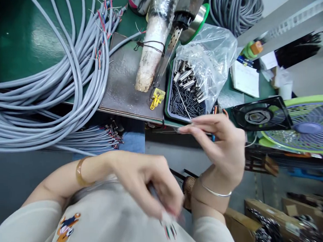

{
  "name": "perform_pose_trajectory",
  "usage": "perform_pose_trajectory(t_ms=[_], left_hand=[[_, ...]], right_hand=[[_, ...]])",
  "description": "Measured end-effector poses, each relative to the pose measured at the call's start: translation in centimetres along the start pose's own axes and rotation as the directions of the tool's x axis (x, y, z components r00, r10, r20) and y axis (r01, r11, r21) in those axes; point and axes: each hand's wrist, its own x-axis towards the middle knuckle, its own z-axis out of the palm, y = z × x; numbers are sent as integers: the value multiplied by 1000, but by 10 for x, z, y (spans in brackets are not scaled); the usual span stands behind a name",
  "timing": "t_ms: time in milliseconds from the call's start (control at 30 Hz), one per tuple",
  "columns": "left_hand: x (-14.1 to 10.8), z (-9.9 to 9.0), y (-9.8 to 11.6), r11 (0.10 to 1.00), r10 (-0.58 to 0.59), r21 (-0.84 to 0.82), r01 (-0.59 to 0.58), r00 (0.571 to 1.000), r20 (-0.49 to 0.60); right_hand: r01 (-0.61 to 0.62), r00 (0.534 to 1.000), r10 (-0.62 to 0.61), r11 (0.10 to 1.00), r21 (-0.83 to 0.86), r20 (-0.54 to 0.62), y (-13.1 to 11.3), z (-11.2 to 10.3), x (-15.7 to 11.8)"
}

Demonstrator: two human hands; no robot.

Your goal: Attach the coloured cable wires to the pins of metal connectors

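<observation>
My left hand [151,183] is closed around the end of a grey cable in front of my body. Thin coloured wires [170,230], with red, green and dark ones among them, stick out below its fingers, partly blurred. To the right, my right hand [220,143] is raised by the table edge with thumb and forefinger drawn together. A thin whitish strand [183,100] runs from its fingers over a tray [167,111]. In the tray lie short black tubes [183,102] and metal connector pieces [187,79].
Bundled grey cables [74,79] fill the left. A soldering iron [170,51] and wrapped white rod [151,63] point down over a dark board [120,79] with a yellow clip [157,98]. A black fan [261,115] and green basket [308,103] stand right; cartons [276,216] below.
</observation>
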Motion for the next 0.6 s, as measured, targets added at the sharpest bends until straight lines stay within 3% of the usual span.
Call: perform_pose_trajectory(t_ms=[33,67,133,167,233,267,333,367,467,533,600], left_hand=[[-6,-5,-14,986,-32,-166,14,994,-107],[-13,-10,-27,953,-73,-304,-18,956,-285],[-29,-16,-46,855,-143,-466,-227,761,-632],[-38,-19,-51,826,-189,-470,-311,634,-750],[-52,-22,-53,832,-244,-411,-373,420,-874],[-57,-23,-51,849,-249,-382,-366,360,-899],[-63,-24,-46,885,-233,-331,-327,304,-924],[-63,-24,-43,900,-220,-311,-305,298,-929],[-59,-24,-37,927,-186,-266,-264,293,-938],[-54,-22,-35,937,-161,-240,-253,295,-942],[-51,-21,-33,945,-131,-211,-249,303,-944]], right_hand=[[30,997,-26,998,-49,78,2,-2,0],[83,989,-68,990,-114,131,4,-2,1],[190,972,-131,929,-319,196,8,-2,7],[210,972,-132,861,-462,196,11,-1,11],[131,991,-76,640,-758,108,21,-3,24],[58,998,-40,528,-847,44,28,-5,31],[-26,999,-26,424,-905,-41,46,-10,50],[-37,997,-41,426,-904,-60,56,-12,60],[21,994,-100,568,-823,-43,83,-13,88],[95,994,-109,665,-741,30,97,-10,102],[143,990,-103,688,-711,99,106,-6,111]])
